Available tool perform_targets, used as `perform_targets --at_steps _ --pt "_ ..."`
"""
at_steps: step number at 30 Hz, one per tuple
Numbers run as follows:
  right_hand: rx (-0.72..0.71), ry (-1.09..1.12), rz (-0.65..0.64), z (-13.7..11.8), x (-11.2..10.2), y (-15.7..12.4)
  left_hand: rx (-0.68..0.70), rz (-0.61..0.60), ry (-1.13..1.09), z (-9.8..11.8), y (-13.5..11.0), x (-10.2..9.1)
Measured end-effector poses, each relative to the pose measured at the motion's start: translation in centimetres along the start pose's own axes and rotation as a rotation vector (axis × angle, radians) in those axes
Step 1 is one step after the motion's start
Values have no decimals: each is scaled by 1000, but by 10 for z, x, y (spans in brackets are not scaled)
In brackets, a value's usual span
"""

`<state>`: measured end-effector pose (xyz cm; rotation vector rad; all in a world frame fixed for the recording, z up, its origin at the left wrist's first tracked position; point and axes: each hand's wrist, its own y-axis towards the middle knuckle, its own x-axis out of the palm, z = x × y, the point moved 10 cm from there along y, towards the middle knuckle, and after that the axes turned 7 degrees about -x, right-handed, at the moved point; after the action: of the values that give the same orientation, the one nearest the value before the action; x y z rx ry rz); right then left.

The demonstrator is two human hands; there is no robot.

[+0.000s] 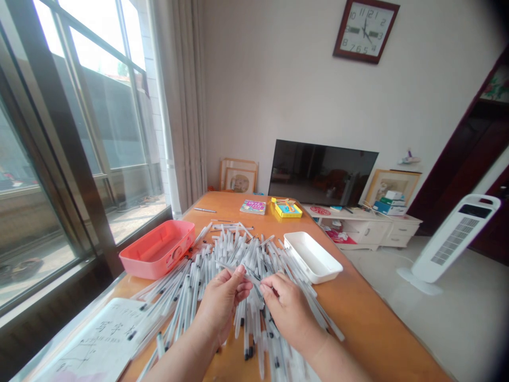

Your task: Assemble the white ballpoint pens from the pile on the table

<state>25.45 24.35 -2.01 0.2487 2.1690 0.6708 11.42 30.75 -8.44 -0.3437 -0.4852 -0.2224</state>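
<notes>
A big heap of clear plastic pens [222, 265] with dark tips covers the middle of the wooden table [358, 318]. Over the near part of the heap, my left hand [220, 302] pinches one clear pen [234, 269] between thumb and fingers. My right hand [288, 307] is closed beside it, its fingertips meeting the same pen at a dark piece [254, 277] between the two hands. Both wrists come in from the bottom edge.
A pink tray [157, 248] sits left of the heap and a white tray [312, 256] to the right. A sheet of paper [99, 345] with writing lies near left. Books and a yellow box [286, 208] are at the far end. A window is on the left.
</notes>
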Motion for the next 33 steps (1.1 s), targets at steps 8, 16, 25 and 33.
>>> perform_targets --at_steps 8,16,25,33 --pt "11 -180 71 20 -13 -1 222 220 -132 40 8 -45" --pt "122 -273 75 45 -18 -2 261 272 78 47 14 -61" --pt "333 -240 104 80 -42 -2 252 178 572 33 10 -27" --pt "326 -312 16 85 -36 -2 585 54 1120 36 -19 19"
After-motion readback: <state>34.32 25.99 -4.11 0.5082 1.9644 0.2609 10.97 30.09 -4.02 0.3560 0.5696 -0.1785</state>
